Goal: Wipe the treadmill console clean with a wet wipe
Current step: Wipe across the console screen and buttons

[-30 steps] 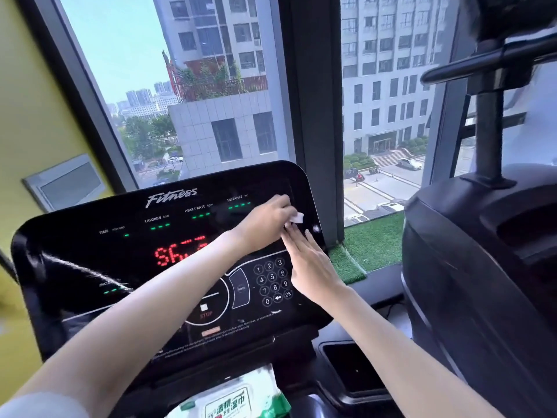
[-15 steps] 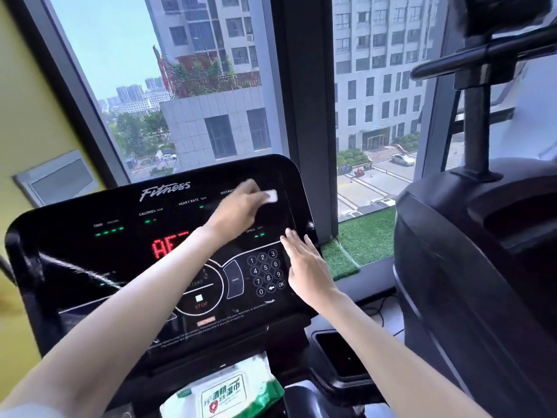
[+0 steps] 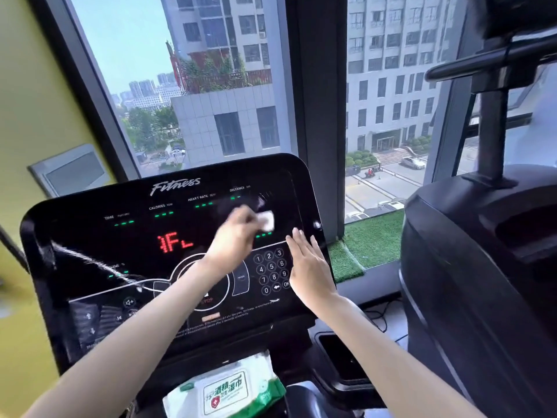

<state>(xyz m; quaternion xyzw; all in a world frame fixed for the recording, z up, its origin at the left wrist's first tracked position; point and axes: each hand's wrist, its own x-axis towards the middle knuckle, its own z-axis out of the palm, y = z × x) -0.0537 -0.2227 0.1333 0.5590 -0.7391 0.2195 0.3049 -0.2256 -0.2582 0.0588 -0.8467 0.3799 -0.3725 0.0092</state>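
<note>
The black treadmill console (image 3: 90,236) fills the middle of the view, with a red readout and green indicator lights lit. My left hand (image 3: 233,236) is shut on a small folded white wet wipe (image 3: 266,220) and presses it on the console's upper right area; the hand is blurred by motion. My right hand (image 3: 307,267) lies flat with fingers apart on the console's right edge, beside the number keypad (image 3: 271,271), and holds nothing.
A white and green pack of wet wipes (image 3: 224,389) lies in the tray below the console. A second black machine (image 3: 482,282) stands close on the right. A large window (image 3: 211,86) and a yellow wall (image 3: 30,101) are behind the console.
My left hand carried the wipe up and left across the console's upper right area, then back down and right. My right hand stayed flat on the console's right edge.
</note>
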